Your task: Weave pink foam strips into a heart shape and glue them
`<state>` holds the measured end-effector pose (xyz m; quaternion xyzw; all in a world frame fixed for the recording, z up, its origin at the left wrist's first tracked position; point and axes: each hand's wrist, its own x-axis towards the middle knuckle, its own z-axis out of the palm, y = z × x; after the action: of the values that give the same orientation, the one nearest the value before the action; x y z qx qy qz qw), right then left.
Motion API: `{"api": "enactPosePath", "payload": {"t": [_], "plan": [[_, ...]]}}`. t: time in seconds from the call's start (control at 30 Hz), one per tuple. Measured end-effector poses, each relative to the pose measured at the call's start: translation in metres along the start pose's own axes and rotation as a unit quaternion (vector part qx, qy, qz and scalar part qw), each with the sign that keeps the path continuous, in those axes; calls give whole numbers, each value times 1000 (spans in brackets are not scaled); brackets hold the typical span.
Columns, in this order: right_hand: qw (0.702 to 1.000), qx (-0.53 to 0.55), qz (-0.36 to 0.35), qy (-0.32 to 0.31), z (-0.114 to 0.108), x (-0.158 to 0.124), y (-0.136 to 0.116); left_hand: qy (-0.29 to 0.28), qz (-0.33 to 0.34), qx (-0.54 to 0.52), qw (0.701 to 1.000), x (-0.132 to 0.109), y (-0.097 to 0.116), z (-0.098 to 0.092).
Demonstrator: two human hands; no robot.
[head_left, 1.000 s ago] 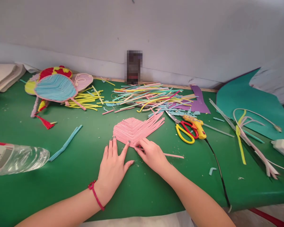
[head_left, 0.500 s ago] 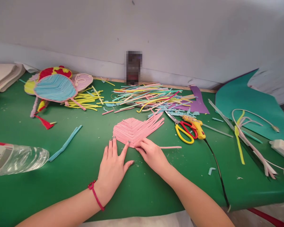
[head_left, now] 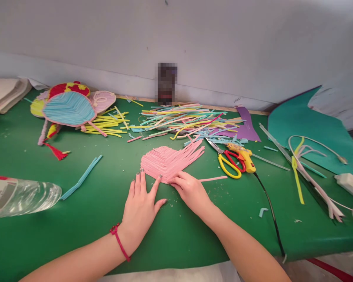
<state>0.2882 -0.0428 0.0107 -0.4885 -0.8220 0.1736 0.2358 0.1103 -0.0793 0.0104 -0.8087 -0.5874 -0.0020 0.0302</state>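
Note:
A leaf-shaped piece of pink pipe cleaners (head_left: 164,160) lies on the green table (head_left: 100,243), its rows meeting along a middle line and its loose ends fanning to the right. My left hand (head_left: 141,203) rests with fingers spread, the tips on the lower left edge of the piece. At its lower right edge, my right hand (head_left: 191,192) pinches a pink pipe cleaner (head_left: 214,179), whose free end sticks out to the right beyond the hand. The pinched part is hidden under the fingers.
Scissors (head_left: 229,164) and a yellow hot glue gun (head_left: 244,156) lie to the right. Behind is a heap of coloured pipe cleaners (head_left: 182,121). Finished fans (head_left: 69,109) lie back left, a water bottle (head_left: 32,197) at left, teal foam sheet (head_left: 317,133) at right.
The free end of the pink pipe cleaner has swung slightly upward, away from me. Both hands stay almost where they were.

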Motion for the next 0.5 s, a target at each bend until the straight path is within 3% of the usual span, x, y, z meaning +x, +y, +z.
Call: {"api": "enactPosePath", "payload": {"t": [0.23,0.4,0.5], "plan": [[993,-91,-74,-4,0,4,3,3,-5,-12,1000,0,0,0],[947,-214,-224,-90,-11,21,3,5,0,6,1000,1,0,1],[928,-227,-268,-121,-18,34,3,9,4,13,1000,1,-1,2]]}}
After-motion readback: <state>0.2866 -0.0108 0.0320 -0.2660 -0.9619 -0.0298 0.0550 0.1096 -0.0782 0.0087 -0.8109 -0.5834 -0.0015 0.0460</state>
